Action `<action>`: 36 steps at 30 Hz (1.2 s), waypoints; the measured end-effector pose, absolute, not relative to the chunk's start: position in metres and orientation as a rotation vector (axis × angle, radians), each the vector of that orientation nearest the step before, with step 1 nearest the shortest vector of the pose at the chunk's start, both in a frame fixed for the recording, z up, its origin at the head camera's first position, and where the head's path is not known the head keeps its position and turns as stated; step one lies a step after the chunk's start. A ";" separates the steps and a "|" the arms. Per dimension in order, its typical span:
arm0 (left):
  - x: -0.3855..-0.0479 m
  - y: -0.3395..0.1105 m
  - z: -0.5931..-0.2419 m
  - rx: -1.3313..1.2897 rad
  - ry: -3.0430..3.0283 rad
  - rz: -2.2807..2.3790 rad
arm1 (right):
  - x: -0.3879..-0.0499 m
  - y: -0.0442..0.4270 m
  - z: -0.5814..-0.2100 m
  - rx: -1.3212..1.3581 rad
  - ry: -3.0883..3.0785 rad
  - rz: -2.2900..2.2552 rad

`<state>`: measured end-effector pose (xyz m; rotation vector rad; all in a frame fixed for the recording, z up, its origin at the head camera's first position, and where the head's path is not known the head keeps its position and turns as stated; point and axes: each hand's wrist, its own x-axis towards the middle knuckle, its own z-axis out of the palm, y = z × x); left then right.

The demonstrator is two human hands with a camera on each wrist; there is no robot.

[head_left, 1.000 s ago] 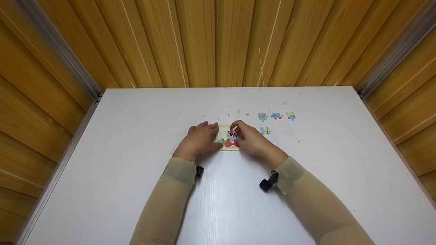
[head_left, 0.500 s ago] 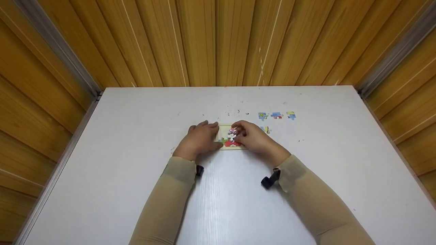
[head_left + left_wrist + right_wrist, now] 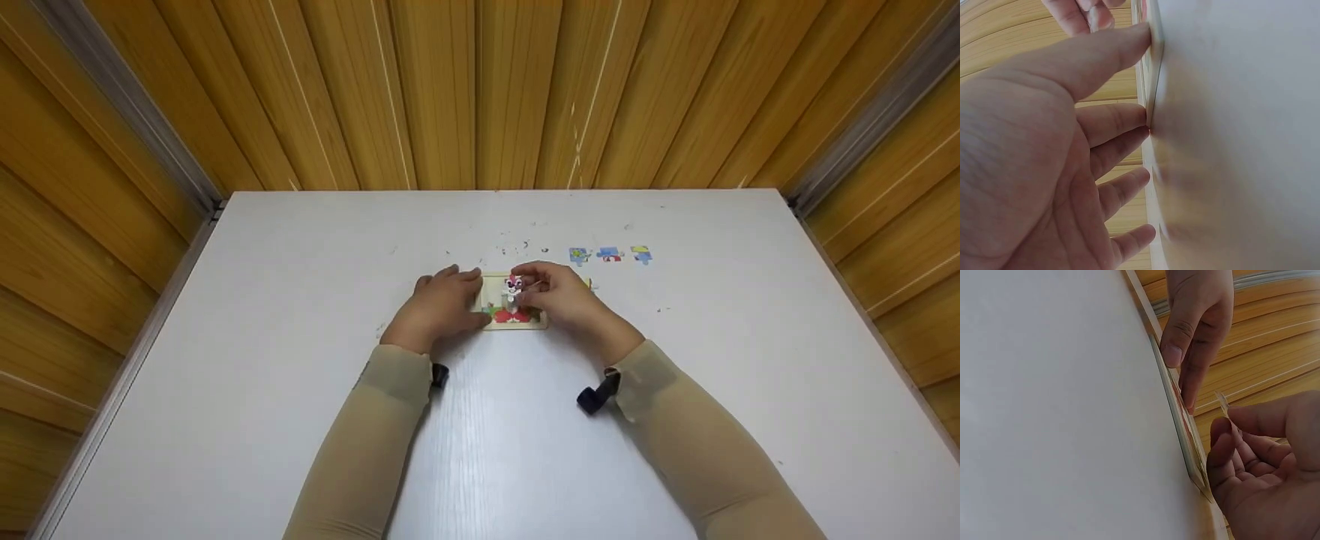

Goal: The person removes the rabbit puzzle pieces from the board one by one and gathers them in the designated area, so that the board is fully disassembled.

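Observation:
A small puzzle tray (image 3: 491,289) with a pale wooden border lies flat on the table, with red and green pieces along its near side. My left hand (image 3: 444,304) steadies its left end with extended fingers; in the left wrist view the thumb (image 3: 1112,53) rests on the tray and the forefinger touches its edge. My right hand (image 3: 562,296) pinches a puzzle piece (image 3: 513,286) showing a white and pink animal face between thumb and fingers. The right wrist view shows this puzzle piece (image 3: 1222,402) edge-on, raised off the tray (image 3: 1176,413).
Beyond the right hand, several loose puzzle pieces lie in a row, including a blue one (image 3: 609,254). Another piece (image 3: 589,283) is mostly hidden behind that hand. Small dark marks dot the white table (image 3: 480,450). Wood-patterned panels (image 3: 435,90) enclose the back and sides.
My right hand has lifted the pinched piece and tilted it more upright, moving slightly right and away. More of the red lower pieces shows. The left hand stays in place.

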<state>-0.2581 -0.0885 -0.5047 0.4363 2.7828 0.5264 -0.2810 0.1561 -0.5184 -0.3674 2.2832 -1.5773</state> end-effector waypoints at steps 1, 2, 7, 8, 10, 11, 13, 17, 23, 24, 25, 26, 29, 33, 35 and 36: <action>-0.258 -0.088 -0.505 0.438 2.783 0.527 | -0.281 0.156 -0.519 -0.349 2.259 -1.613; -0.258 -0.088 -0.505 0.438 2.784 0.528 | -0.282 0.156 -0.519 -0.332 2.234 -1.648; -0.258 -0.088 -0.505 0.438 2.784 0.539 | -0.283 0.156 -0.519 -0.223 2.112 -1.796; -0.258 -0.088 -0.505 0.438 2.783 0.542 | -0.283 0.157 -0.518 -0.198 2.084 -1.826; -0.258 -0.089 -0.504 0.437 2.782 0.549 | -0.282 0.157 -0.517 -0.154 2.039 -1.887; -0.258 -0.089 -0.504 0.436 2.781 0.551 | -0.282 0.158 -0.516 -0.139 2.016 -1.915; -0.257 -0.090 -0.504 0.429 2.781 0.556 | -0.282 0.159 -0.514 -0.117 1.977 -1.962; -0.257 -0.091 -0.505 0.423 2.788 0.556 | -0.284 0.162 -0.508 -0.122 1.962 -2.009; -0.257 -0.090 -0.506 0.398 2.783 0.561 | -0.284 0.170 -0.496 -0.105 1.968 -2.078; -0.258 -0.090 -0.506 0.393 2.781 0.567 | -0.284 0.172 -0.495 -0.102 1.969 -2.085; -0.258 -0.089 -0.507 0.389 2.779 0.576 | -0.284 0.175 -0.493 -0.105 1.974 -2.088; -0.259 -0.089 -0.508 0.388 2.778 0.583 | -0.284 0.177 -0.492 -0.104 1.979 -2.090; -0.259 -0.088 -0.509 0.391 2.780 0.592 | -0.284 0.186 -0.490 -0.082 1.995 -2.095; -0.260 -0.086 -0.509 0.395 2.779 0.596 | -0.281 0.202 -0.490 -0.047 2.022 -2.075; -0.260 -0.086 -0.510 0.399 2.782 0.593 | -0.280 0.211 -0.490 -0.041 2.033 -2.067; -0.260 -0.086 -0.510 0.401 2.783 0.589 | -0.279 0.216 -0.489 -0.043 2.037 -2.066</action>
